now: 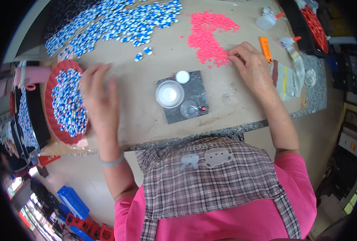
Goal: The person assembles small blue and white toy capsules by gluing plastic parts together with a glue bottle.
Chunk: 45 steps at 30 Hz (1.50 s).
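Note:
My left hand [100, 92] hovers at the right rim of a red oval dish [51, 116] heaped with small blue-and-white pieces [69, 102]. Its fingers are apart and slightly blurred, and I see nothing in them. On the right, thumb and forefinger of my right hand [251, 64] pinch together at the edge of a spread of small pink pieces [210, 40]; a pink piece seems to be between the tips, partly hidden. Between my hands lies a dark stone slab [194, 86] bearing a white round dish [170, 94], a small white-filled cap [182, 76] and a clear little cup [189, 109].
Many blue-and-white pieces [126, 26] cover the far left of the table. At right are an orange box [265, 49], a folded cloth [283, 80], two red-tipped bottles [267, 22] and a black bin of red pieces [315, 30]. A pink mug [33, 75] stands left.

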### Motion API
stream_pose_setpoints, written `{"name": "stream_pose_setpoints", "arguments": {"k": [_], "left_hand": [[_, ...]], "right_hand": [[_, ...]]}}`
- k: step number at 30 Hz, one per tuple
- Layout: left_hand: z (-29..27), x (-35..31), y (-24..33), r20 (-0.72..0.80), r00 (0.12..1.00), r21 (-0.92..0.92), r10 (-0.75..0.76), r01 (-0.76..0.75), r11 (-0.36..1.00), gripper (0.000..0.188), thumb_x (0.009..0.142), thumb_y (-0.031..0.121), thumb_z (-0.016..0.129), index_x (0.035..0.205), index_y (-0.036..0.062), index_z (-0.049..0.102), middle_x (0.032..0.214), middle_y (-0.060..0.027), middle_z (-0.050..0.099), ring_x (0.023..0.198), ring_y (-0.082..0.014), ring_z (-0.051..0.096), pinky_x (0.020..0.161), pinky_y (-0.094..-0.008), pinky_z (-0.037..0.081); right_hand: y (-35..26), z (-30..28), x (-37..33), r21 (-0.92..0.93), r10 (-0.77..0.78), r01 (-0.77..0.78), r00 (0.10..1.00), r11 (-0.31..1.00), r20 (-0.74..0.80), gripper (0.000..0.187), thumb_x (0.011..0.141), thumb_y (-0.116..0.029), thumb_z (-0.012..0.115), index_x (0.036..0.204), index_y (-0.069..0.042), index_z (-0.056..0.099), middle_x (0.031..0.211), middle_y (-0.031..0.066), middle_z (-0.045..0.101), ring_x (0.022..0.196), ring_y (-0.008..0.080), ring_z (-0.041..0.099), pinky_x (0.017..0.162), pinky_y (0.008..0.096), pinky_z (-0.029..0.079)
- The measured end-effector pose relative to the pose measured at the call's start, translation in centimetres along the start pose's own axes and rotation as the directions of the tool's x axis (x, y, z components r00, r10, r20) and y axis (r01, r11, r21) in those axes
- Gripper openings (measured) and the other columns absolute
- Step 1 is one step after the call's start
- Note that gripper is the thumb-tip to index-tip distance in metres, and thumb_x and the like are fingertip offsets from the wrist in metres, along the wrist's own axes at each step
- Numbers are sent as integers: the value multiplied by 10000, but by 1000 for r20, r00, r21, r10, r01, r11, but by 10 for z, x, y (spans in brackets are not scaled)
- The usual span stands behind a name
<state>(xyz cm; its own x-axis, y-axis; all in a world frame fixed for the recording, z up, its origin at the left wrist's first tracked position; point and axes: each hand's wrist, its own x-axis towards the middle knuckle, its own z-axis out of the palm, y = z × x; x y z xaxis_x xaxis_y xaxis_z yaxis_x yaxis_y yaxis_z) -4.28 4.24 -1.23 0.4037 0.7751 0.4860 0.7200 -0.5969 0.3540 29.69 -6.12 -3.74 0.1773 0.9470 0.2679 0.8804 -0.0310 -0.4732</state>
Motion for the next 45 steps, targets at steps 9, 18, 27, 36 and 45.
{"name": "stream_pose_setpoints", "arguments": {"k": [9, 18, 27, 36, 45], "left_hand": [[48, 18, 10, 176, 983, -343, -46, 105, 934, 248, 777, -16, 678, 1020, 22, 651, 1013, -156, 613, 956, -354, 598, 822, -422, 491], [58, 28, 11, 213, 977, -228, -10, 59, 972, 156, 823, 5, 678, 975, 22, 648, 944, -133, 625, 759, -296, 633, 685, -381, 511], [46, 27, 4, 168, 983, -272, -74, 118, 955, 151, 903, 36, 629, 1043, 18, 682, 903, -129, 657, 745, -252, 663, 676, -334, 531], [31, 3, 4, 356, 870, -669, -342, 492, 557, 180, 925, 12, 645, 1099, -26, 660, 952, -68, 675, 888, -118, 661, 787, -242, 525], [15, -8, 22, 341, 881, -746, -329, 466, 476, 265, 925, 18, 650, 1188, -16, 641, 1017, -32, 635, 874, -76, 583, 780, -213, 495]], "right_hand": [[2, -14, 2, 8, -193, 193, 979, 981, 70, 127, 812, 19, 647, 920, -36, 686, 893, 80, 645, 826, 276, 656, 713, 366, 532], [17, -16, -5, 30, -296, 295, 953, 955, 61, 196, 765, 44, 654, 935, -38, 707, 901, 66, 646, 863, 249, 646, 734, 356, 543], [11, -13, -6, 66, -222, 217, 972, 974, 80, 154, 807, 7, 671, 949, -42, 707, 916, 72, 643, 873, 262, 646, 745, 369, 543], [9, -20, 7, 32, -185, 183, 949, 983, 255, 89, 792, 11, 644, 866, -19, 604, 851, 89, 614, 796, 249, 637, 698, 359, 523], [-6, -19, -6, 548, 22, -197, 951, 813, 308, 70, 815, 65, 592, 857, 10, 575, 885, 35, 605, 763, 78, 576, 675, 223, 500]]}}
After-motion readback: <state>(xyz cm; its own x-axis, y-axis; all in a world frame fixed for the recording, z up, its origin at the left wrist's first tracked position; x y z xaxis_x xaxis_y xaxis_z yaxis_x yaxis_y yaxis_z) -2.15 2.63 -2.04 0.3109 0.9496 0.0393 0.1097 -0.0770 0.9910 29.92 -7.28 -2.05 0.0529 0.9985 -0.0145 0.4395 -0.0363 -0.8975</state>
